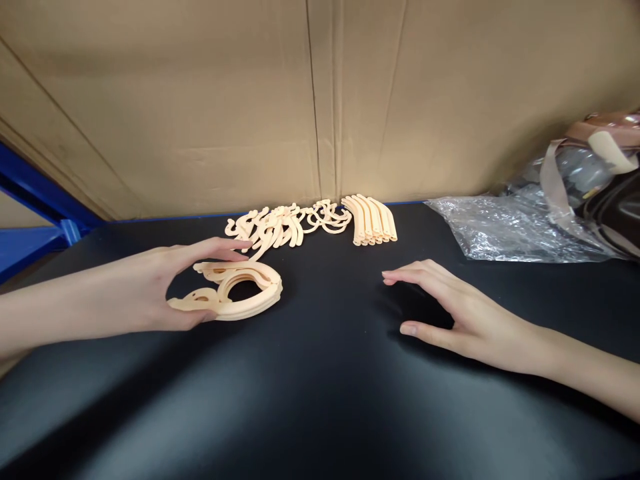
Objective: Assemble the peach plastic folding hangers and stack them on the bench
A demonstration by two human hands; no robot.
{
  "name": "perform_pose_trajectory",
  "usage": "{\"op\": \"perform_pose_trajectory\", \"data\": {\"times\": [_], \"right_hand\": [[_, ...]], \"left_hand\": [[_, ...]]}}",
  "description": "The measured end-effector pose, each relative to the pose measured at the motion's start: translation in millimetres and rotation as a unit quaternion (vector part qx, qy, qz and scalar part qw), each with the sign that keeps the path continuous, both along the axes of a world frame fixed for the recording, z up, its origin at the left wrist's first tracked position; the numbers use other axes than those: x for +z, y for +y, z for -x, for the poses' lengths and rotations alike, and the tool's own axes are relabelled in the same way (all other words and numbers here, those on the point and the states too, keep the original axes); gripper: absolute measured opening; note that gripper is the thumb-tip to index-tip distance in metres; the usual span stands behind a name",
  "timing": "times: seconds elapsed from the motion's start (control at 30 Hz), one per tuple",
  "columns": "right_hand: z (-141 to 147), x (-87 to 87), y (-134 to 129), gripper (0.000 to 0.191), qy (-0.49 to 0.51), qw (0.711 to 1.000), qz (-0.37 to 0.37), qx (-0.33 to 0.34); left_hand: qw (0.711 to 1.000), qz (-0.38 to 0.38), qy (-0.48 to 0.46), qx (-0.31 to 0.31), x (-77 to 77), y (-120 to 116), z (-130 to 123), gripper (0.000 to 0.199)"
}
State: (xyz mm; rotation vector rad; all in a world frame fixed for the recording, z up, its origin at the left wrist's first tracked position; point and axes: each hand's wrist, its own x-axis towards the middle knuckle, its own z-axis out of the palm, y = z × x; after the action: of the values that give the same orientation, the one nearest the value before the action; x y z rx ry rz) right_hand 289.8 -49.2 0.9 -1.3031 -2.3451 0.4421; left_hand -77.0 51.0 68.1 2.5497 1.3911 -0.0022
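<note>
My left hand [170, 283] is at the left, curved around a small stack of beige plastic folded hangers [250, 310] lying on the black table. Its thumb lies along the stack's near edge. The fingers are spread above the far edge, with a gap showing between them and the stack. To the right, my right hand [450, 313] hovers low over the table with thumb and fingers apart, holding nothing. Behind the stack sits a loose pile of curved beige arm pieces [280, 223], beside some beige hook-shaped pieces [330, 217]. Further right, more curved arms [373, 220] lie in neat layered rows.
A tall cardboard sheet [225, 100] stands along the table's back edge. Clear plastic wrap [520, 223] and a bag with a strap [610, 180] occupy the right rear. A blue metal frame [40, 200] is at the left. The black tabletop [330, 387] stretches across the front.
</note>
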Motion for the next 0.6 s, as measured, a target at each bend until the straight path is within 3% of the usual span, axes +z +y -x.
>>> {"op": "perform_pose_trajectory", "data": {"times": [0.27,0.6], "right_hand": [[-0.2,0.4,0.4,0.050,-0.013,1.000,0.007,-0.001],[0.3,1.2,0.7,0.049,-0.017,1.000,0.007,0.004]], "left_hand": [[1.000,-0.001,0.022,0.000,-0.2,-0.9,4.7,0.073],[1.000,-0.014,0.011,-0.003,-0.6,-1.7,2.9,0.062]]}}
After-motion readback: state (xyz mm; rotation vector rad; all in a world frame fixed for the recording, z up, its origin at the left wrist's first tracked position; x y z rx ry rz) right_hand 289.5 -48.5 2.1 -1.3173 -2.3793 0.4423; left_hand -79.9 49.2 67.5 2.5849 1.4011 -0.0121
